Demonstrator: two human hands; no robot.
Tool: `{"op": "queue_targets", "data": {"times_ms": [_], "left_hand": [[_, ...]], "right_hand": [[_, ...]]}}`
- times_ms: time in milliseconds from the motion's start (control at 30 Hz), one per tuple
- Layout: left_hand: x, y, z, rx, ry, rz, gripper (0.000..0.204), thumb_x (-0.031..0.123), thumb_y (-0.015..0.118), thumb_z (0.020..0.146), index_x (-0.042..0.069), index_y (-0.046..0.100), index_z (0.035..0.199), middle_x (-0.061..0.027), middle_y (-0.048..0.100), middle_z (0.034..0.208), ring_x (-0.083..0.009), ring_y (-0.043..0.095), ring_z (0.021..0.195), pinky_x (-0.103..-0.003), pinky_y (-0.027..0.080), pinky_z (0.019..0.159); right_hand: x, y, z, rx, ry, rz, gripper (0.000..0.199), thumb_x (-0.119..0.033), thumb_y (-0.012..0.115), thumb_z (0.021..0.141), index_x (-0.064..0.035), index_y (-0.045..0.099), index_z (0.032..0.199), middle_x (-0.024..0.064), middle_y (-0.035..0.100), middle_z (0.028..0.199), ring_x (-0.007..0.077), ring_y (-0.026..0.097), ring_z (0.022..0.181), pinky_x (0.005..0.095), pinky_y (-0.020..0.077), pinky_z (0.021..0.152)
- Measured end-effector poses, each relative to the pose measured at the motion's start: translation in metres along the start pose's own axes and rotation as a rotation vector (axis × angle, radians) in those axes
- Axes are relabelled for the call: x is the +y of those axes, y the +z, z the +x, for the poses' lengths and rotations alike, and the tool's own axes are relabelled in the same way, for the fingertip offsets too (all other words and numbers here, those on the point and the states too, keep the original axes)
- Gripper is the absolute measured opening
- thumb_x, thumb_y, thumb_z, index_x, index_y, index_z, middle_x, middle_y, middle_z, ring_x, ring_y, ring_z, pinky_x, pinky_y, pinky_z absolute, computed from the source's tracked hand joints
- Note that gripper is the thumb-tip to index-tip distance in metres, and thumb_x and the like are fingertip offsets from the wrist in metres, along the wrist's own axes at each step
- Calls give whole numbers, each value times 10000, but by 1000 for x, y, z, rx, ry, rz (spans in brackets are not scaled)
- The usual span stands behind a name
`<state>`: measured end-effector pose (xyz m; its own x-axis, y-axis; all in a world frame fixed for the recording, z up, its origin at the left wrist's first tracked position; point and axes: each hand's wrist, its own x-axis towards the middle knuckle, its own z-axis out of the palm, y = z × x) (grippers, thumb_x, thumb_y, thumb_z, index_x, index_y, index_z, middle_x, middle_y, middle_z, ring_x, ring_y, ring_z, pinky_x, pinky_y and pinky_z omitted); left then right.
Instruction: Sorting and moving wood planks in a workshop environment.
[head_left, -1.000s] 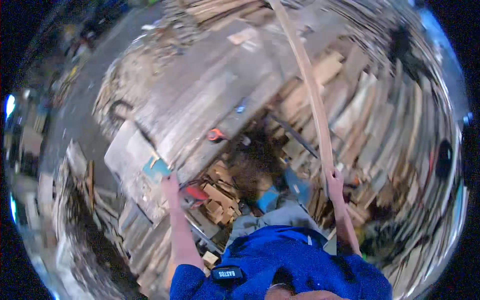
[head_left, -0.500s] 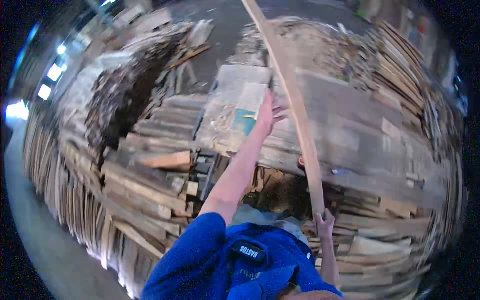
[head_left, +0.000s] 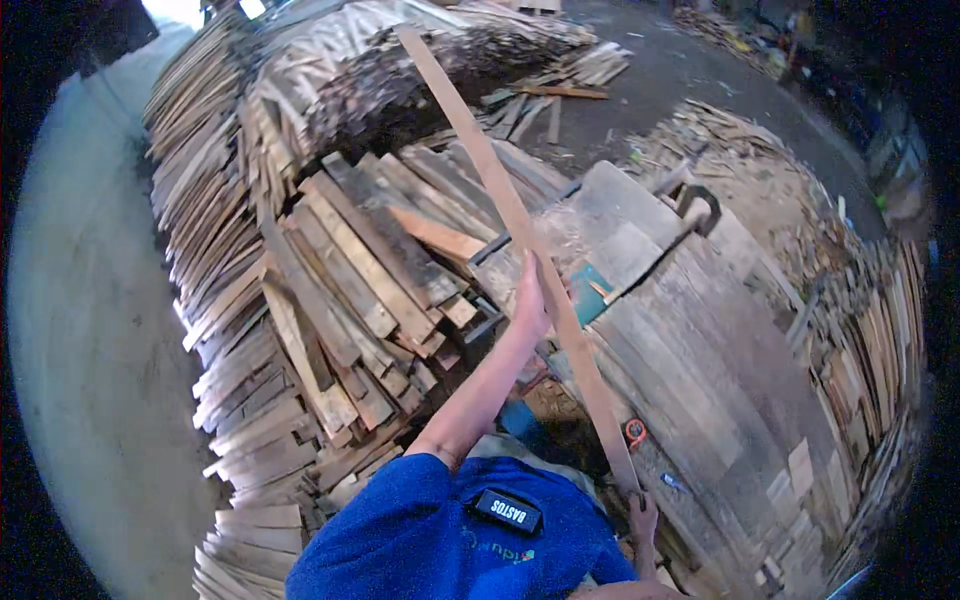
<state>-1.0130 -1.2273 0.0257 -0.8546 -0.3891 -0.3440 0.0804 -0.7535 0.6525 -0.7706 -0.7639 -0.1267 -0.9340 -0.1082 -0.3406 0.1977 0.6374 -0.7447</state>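
Pale floor (head_left: 90,330): broad open room along the far left, but with a ragged row of board ends to pass first.

Stacked boards (head_left: 240,390): layered beside the floor, ends jutting unevenly; likely to snag a low sideways swing.

Plank pile (head_left: 375,250): heaped loosely between stack and tabletop; could slide if knocked by a dropped plank.

Long plank (head_left: 529,232): held slantwise, upper end reaching far out over the piles at upper left, lower end near the body; could dip or twist, with so much length out past the left hand.

Left hand (head_left: 533,305): against the plank's left edge, partway along; cannot tell how far around underneath. Could lose the plank sideways if only propping it.

Teal piece (head_left: 590,283): flat on the tabletop, just right of the left hand; near enough to be brushed by a lowered plank.

Tape measure (head_left: 635,432): orange, just beside the plank's lower stretch; could be swept off by a rightward shift.

Right hand (head_left: 643,513): closed around the plank's lower end, well apart from the left; poor leverage there if left to carry alone.

Tabletop (head_left: 680,370): wide bare stretch rightward, near edge dropping to a dark gap before the body.

Scrap heap (head_left: 720,140): spread beyond the far edge, limiting room there.
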Motion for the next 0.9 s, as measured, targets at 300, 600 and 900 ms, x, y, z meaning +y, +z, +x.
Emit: {"op": "queue_targets", "data": {"times_ms": [300,600,900], "left_hand": [[8,-127,-79,-178,-173,728,416,399,682,922,28,690,1111,-59,693,989,-168,645,859,-352,559,732],[50,-246,-85,-59,-214,1097,394,380,736,831,-6,745,912,-106,711,790,-170,688,769,-311,541,724],[413,-133,38,323,1071,590,406,256,606,983,-29,600,1272,-111,641,1236,-204,578,1140,-322,420,1027]], "right_hand": [[166,128,-67,336,367,289,324,-277,564,1000,-11,654,1162,189,682,1098,342,643,950,431,514,827],[42,239,-14,-87,657,-147,445,-329,551,988,-4,582,1291,229,638,1184,388,610,1046,468,495,865],[-554,253,152,-79,-441,613,523,-274,613,973,-49,502,1432,10,590,961,118,540,853,269,452,824]]}}
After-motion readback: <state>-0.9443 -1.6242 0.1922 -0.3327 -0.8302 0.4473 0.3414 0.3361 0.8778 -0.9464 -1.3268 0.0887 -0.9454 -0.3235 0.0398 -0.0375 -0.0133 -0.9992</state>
